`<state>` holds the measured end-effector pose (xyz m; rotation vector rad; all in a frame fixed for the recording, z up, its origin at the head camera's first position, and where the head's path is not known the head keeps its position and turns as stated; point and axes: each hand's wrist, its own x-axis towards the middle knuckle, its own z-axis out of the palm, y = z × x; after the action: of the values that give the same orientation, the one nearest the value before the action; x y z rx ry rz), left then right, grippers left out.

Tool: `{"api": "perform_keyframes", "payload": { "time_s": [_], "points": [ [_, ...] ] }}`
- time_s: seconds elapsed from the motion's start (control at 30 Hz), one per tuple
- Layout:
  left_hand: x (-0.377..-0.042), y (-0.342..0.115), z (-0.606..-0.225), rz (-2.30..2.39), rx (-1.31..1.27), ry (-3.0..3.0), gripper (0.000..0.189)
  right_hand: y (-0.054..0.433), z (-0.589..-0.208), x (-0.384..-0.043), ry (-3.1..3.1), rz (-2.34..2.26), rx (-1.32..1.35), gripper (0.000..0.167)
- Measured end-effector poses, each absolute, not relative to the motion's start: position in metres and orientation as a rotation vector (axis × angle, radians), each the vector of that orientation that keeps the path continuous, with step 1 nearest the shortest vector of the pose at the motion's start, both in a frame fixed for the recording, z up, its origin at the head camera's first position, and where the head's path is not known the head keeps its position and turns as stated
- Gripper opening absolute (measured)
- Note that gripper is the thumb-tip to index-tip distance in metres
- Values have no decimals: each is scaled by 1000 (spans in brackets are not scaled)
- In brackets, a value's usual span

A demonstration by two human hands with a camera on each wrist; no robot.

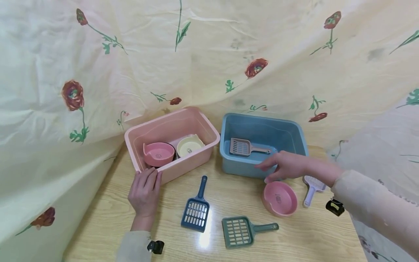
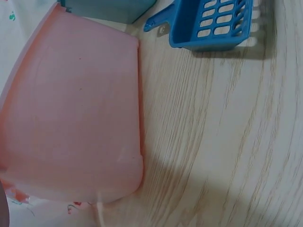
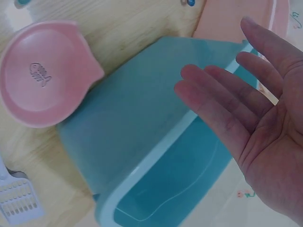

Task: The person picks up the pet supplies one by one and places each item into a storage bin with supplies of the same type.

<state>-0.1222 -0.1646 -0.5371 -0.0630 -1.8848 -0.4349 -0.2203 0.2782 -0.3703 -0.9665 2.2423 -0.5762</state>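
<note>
My left hand lies at the front left of the pink plastic bin, fingers bent over its rim. Inside that bin sit a pink bowl and a cream bowl. Over the front rim of the blue plastic bin hovers my right hand, palm and spread fingers showing in the right wrist view with nothing held. A greyish litter scoop lies inside the blue bin. Just below the right fingertips, another pink bowl with a fishbone print stands on the table.
On the wooden table lie a dark blue litter scoop, a green litter scoop and a pale lilac litter scoop. Flower-patterned cloth hangs behind both bins and down the left side.
</note>
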Motion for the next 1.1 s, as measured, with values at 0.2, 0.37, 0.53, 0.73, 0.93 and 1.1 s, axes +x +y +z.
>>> {"api": "perform_keyframes", "payload": {
  "time_s": [0.2, 0.37, 0.53, 0.73, 0.93, 1.1],
  "points": [
    [-124, -163, -538, -458, -41, -1868, 13, 287, -376, -213, 2232, -590, -906, 56],
    [-124, -162, -537, -463, -43, -1875, 13, 296, -382, -207, 2232, -586, -890, 57],
    [-123, -162, -535, -462, -36, -1902, 15, 302, -385, -205, 2232, -607, -920, 55],
    [-121, -163, -536, -449, -29, -1893, 14, 311, -387, -201, 2241, -603, -890, 57],
    [-122, -163, -537, -451, -35, -1886, 14, 342, -403, -192, 2274, -613, -729, 56],
    [-122, -164, -538, -453, -45, -1880, 14, 370, -421, -182, 2242, -761, -562, 60]
  ]
}}
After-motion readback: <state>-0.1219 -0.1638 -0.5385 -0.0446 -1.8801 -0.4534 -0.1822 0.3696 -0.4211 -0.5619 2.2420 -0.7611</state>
